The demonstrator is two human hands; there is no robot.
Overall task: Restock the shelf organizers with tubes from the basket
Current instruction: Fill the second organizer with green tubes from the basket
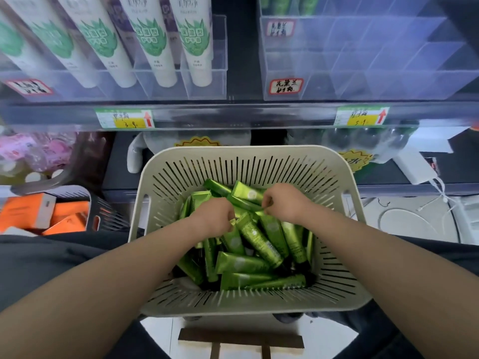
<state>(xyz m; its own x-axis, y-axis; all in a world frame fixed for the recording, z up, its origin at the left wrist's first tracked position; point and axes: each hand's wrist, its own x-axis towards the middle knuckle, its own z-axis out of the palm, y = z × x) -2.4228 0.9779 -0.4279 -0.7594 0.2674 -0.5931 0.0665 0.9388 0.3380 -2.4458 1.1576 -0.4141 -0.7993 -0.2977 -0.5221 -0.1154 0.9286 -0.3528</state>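
A beige slotted basket (166, 177) sits in front of me, holding several shiny green tubes (248, 263) in a loose pile. Both my hands are down inside it. My left hand (212, 216) is curled over the pile, its fingers closed round the end of a green tube (234, 239). My right hand (282, 200) pinches another green tube (246, 204) near the back of the pile. Above, a clear shelf organizer (363, 71) with empty compartments stands at the upper right.
A second clear organizer (207, 84) at upper left holds several white tubes (155, 47) with green leaf prints. Price tags (124, 119) line the shelf edge. A dark crate with orange boxes (64, 211) lies at the left, white cables (440, 195) at the right.
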